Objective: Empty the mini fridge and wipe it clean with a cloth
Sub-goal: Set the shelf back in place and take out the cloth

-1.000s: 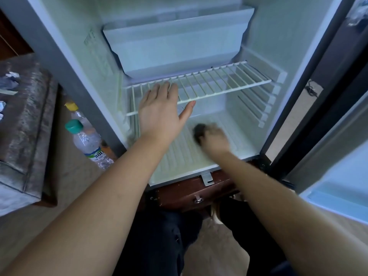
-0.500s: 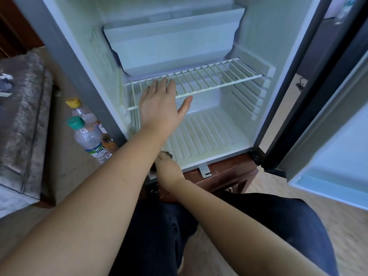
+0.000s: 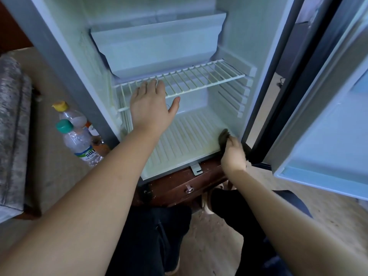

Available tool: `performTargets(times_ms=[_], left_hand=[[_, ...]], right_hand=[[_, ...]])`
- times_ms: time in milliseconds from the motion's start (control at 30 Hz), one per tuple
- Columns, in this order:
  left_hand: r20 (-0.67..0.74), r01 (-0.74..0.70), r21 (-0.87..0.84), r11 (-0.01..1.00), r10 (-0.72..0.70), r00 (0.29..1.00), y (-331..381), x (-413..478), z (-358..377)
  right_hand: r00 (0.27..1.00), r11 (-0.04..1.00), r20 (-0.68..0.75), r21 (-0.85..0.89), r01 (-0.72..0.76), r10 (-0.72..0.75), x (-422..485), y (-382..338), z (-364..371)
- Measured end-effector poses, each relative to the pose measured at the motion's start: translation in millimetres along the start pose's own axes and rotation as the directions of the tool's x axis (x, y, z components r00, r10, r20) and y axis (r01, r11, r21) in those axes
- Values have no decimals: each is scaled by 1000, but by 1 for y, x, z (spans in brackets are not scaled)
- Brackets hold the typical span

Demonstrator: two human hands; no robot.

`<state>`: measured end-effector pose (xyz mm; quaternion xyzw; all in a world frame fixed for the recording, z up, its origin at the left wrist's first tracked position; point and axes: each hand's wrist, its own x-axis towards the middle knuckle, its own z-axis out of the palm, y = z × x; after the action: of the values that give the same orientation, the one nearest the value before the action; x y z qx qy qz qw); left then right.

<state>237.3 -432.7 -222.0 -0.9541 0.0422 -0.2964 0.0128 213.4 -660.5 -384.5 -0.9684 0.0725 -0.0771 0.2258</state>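
Right hand [image 3: 233, 154] is gripping the dark cloth [image 3: 224, 137] at the near right bottom corner of the mini fridge [image 3: 235, 36]. Left hand [image 3: 151, 108] is lying flat, fingers straight, on the wire shelf [image 3: 199, 78]. Bottles [image 3: 79, 144] are standing left on the floor [image 3: 59, 176], and the door [image 3: 322, 136] is hanging open right.

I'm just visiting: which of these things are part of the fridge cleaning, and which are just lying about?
Part of the job: fridge; wire shelf under the left hand; dark cloth gripped by the right hand.
Just lying about: bottles on the floor, perhaps taken out; grey seat; wooden stand under the fridge.
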Motion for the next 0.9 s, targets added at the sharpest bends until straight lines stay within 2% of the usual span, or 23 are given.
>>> performTargets(times_ms=[67, 133, 233, 300, 333, 367, 433, 500, 600, 800, 900], left_hand=[[29, 7, 0, 1000, -7, 1000, 0, -1, -1], [115, 27, -5, 1000, -26, 993, 2, 0, -6], [248, -3, 5, 1000, 2, 969, 2, -3, -19], [300, -70, -6, 998, 69, 951, -1, -12, -29], [323, -105, -20, 994, 106, 940, -4, -19, -36], [344, -127, -40, 991, 133, 929, -5, -28, -43], [381, -102, -108, 989, 136, 915, -6, -45, -59], [442, -20, -200, 980, 108, 890, 0, -61, -75], [545, 161, -396, 904, 90, 834, 14, -90, -96], [393, 311, -753, 580, 17, 919, 36, -142, -144], [404, 305, -781, 545, 69, 912, 35, -160, -163]], right_hand=[[997, 996, 21, 53, 76, -77, -22, -32, 14], [968, 972, 113, 97, 212, -223, -48, -69, 25], [854, 904, 301, 194, 382, -426, -75, -112, 34], [763, 871, 421, 262, 415, -490, -80, -125, 29], [741, 862, 441, 285, 419, -506, -83, -126, 20], [746, 855, 421, 307, 418, -516, -86, -125, 10], [800, 857, 339, 347, 382, -495, -91, -115, -16], [850, 859, 248, 359, 365, -464, -92, -104, -46], [874, 836, 156, 409, 367, -460, -94, -97, -97], [867, 748, 23, 518, 415, -497, -125, -107, -174], [855, 688, 73, 630, 360, -514, -151, -109, -199]])
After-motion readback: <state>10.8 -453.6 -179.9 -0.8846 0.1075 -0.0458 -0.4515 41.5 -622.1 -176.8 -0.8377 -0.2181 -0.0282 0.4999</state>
